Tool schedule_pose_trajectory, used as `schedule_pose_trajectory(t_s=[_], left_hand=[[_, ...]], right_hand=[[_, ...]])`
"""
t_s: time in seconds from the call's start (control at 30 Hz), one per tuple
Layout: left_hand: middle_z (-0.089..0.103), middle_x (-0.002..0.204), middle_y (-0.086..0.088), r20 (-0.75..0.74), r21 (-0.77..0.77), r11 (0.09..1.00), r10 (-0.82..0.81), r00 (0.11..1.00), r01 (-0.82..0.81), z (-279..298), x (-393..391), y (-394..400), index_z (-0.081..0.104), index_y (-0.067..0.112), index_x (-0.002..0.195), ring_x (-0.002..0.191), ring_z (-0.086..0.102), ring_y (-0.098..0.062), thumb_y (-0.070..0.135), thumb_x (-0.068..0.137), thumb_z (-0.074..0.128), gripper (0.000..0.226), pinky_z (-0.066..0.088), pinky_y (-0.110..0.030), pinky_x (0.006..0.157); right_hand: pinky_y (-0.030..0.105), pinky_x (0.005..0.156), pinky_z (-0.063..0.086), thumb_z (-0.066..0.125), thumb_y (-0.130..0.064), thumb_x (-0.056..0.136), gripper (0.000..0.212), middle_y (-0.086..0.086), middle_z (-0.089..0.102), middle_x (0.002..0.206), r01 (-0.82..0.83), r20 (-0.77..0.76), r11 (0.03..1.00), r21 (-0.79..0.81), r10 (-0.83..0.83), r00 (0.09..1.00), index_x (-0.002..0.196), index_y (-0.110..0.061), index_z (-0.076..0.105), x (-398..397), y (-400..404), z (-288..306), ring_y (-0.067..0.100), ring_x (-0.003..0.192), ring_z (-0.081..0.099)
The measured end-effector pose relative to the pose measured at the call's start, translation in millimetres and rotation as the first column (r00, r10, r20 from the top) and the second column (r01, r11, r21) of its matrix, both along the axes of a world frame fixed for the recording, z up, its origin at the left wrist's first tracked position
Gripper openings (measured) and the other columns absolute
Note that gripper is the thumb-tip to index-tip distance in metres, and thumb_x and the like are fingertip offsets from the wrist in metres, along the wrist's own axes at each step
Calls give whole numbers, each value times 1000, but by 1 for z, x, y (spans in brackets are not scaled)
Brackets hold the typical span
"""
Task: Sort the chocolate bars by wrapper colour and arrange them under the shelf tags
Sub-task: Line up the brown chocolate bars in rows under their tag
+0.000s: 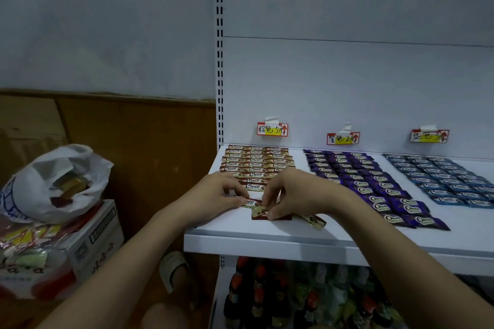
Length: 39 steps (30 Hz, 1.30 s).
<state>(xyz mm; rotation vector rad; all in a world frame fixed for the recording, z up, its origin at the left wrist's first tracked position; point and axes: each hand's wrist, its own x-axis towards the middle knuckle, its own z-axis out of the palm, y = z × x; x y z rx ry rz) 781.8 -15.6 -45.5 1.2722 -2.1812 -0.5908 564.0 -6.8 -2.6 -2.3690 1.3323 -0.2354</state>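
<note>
1. Head view, looking down at a white metal shop shelf (307, 238) with three handwritten paper tags (272, 129) taped to the back panel.
2. Mostly done, I'd say. The brown-and-gold wrapped chocolate bars (255, 159) sit in neat rows under the left tag, the purple wrapped bars (374, 187) fill the block under the middle tag, and the blue wrapped bars (449, 181) are lined up under the right tag.
3. What's left is the front of the brown block. A few loose brown bars (270, 215) lie crooked near the shelf's front edge, one poking out to the right (314, 220).
4. The left hand (216, 191) is pinching the end of a brown bar by the fingertips; the right hand (291, 195) has fingers curled down, pinching another brown bar right next to it.
5. So my guess: just straighten these last ones into the front row.
6. Off to the left there's a white plastic bag (61, 181) on a cardboard box (99, 232), and bottles (294, 296) on the shelf below.
</note>
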Motion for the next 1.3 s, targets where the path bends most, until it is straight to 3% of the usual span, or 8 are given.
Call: schedule_pose_trajectory(t_s=[0.13,0.23,0.37,0.5,0.7,0.9,1.03,1.3], left_hand=[[66,93,15,-57,27,999,46,997,-44,0,-1,1,73,32,90,90,57,0,26,84,73,9,43,-13,70],[69,85,8,-183,34,996,86,979,-81,-2,-2,-2,73,28,84,79,60,2,18,81,76,10,44,-9,63],[68,84,11,-247,60,993,116,962,-104,-4,-4,-6,74,26,86,77,60,4,17,80,78,11,41,-6,60],[68,94,22,-266,79,992,112,958,-94,-9,0,-7,76,35,91,91,58,7,22,82,76,15,42,-11,72],[59,107,27,-265,97,992,109,958,-87,-13,2,-5,75,39,95,99,54,2,21,85,73,21,46,-10,72],[58,106,26,-181,43,994,104,978,-98,-13,2,-4,74,36,101,96,54,1,29,80,78,23,44,-14,73],[59,105,25,-186,45,994,107,977,-100,-12,0,-3,75,34,101,98,53,0,28,80,78,23,44,-16,76],[62,110,14,-101,-74,979,181,978,-189,-15,10,8,73,29,108,103,52,-5,27,84,74,24,43,-19,85]], right_hand=[[21,67,51,79,-20,77,21,-12,68,83,8,38,1000,-16,-7,999,96,-25,72,2,2,-2,2,76,64],[20,63,49,73,-17,83,9,-4,70,82,20,252,1000,3,-20,967,92,-21,74,-5,3,3,5,70,62],[24,64,57,65,0,87,6,15,67,80,123,678,967,221,-243,694,82,-2,63,-16,-3,6,17,65,66],[31,66,61,62,10,86,15,22,68,89,278,741,891,360,-454,495,98,1,62,-26,-20,-3,31,73,71],[14,51,51,74,-7,81,13,-6,74,75,470,580,871,143,-458,674,73,-17,76,-28,-31,-20,4,62,67],[25,64,55,74,-11,80,11,-5,73,76,488,440,872,28,-449,778,72,-18,76,-23,-32,-29,11,75,67],[17,54,41,70,-16,84,15,-11,66,74,471,299,872,-135,-417,858,73,-24,72,-20,-28,-36,4,68,60],[12,62,37,64,-19,88,12,-17,61,86,269,405,912,-310,-129,905,84,-30,68,-14,3,-49,-5,77,52]])
